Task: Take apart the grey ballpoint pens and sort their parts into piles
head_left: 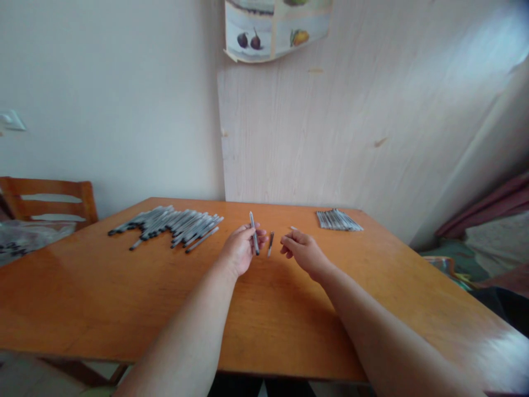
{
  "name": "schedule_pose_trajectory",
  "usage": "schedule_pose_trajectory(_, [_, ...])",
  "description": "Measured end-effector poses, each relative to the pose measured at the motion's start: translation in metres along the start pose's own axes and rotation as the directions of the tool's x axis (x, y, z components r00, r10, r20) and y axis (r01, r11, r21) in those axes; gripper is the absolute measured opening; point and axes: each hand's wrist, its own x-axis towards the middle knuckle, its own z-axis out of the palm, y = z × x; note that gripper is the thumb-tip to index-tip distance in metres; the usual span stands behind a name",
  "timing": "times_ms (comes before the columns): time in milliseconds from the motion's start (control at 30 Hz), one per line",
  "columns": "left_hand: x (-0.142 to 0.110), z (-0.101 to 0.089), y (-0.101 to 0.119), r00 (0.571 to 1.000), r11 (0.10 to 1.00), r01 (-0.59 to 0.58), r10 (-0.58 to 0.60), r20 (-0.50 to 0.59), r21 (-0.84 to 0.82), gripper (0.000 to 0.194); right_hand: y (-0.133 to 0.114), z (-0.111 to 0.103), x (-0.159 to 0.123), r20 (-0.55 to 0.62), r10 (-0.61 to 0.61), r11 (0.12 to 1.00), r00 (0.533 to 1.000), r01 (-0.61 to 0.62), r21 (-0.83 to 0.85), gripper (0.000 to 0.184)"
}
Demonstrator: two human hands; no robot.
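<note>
My left hand is closed around a pen, a slim clear-grey barrel with a dark lower end, held nearly upright between thumb and fingers. To its right, my right hand has its fingers pinched together. Whatever those fingers hold, if anything, is hidden; a small pale tip shows just beyond the knuckles. Between the two hands, a short black-and-white pen-like piece shows against the tabletop, touching neither hand.
On the wooden table, many dark-ended pens are spread at the back left. A neat row of pens lies at the back right. A wooden chair and a plastic bag are at the left; a wall stands behind.
</note>
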Motion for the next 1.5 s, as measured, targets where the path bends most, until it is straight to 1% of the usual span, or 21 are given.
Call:
schedule_pose_trajectory(100, [-0.002,0.001,0.001,1.0,0.998,0.008,-0.006,0.03,-0.059,0.013,-0.009,0.014,-0.012,0.181,0.032,0.999,0.983,-0.037,0.024,0.024])
schedule_pose_trajectory(200, [-0.004,0.003,0.001,0.998,0.996,-0.006,0.011,0.054,-0.085,0.012,-0.01,0.022,-0.017,0.289,0.085,0.992,0.953,-0.109,0.068,0.025])
schedule_pose_trajectory(300, [-0.005,0.003,0.0,0.996,0.995,-0.015,0.023,0.087,-0.094,0.012,-0.009,0.026,-0.02,0.326,0.103,0.984,0.94,-0.145,0.108,0.029])
schedule_pose_trajectory(533, [-0.005,0.004,-0.002,0.987,0.997,-0.027,0.038,0.154,-0.068,0.017,-0.011,0.027,-0.021,0.352,0.062,0.949,0.934,-0.164,0.27,0.033])
schedule_pose_trajectory(633, [-0.007,0.004,-0.002,0.982,1.0,-0.009,0.013,0.188,-0.023,0.017,-0.011,0.024,-0.021,0.35,0.067,0.945,0.934,-0.172,0.28,0.034])
schedule_pose_trajectory(767, [-0.008,0.003,-0.004,0.979,1.0,-0.012,0.006,0.204,0.028,0.015,-0.013,0.022,-0.02,0.308,0.064,0.957,0.949,-0.146,0.252,0.03])
schedule_pose_trajectory(967, [-0.008,0.003,-0.005,0.983,0.999,-0.034,0.026,0.18,0.039,0.011,-0.013,0.021,-0.018,0.227,-0.027,0.993,0.974,-0.001,0.12,0.026])
schedule_pose_trajectory(1167, [-0.009,0.005,-0.004,0.991,0.998,-0.04,0.032,0.133,0.058,0.012,-0.009,0.022,-0.017,0.191,-0.079,0.997,0.978,0.077,0.019,0.023])
schedule_pose_trajectory(1267, [-0.008,0.005,-0.005,0.993,0.995,-0.046,0.037,0.109,0.083,0.014,-0.006,0.022,-0.015,0.166,-0.127,0.986,0.978,0.143,-0.09,0.022])
schedule_pose_trajectory(1367, [-0.008,0.005,-0.006,0.996,0.991,-0.055,0.045,0.077,0.124,0.017,-0.005,0.022,-0.015,0.124,-0.183,0.951,0.975,0.208,-0.23,0.02])
schedule_pose_trajectory(1500, [-0.008,0.005,-0.006,0.999,0.985,-0.048,0.043,0.032,0.168,0.02,-0.005,0.023,-0.014,0.043,-0.251,0.902,0.967,0.25,-0.352,0.014])
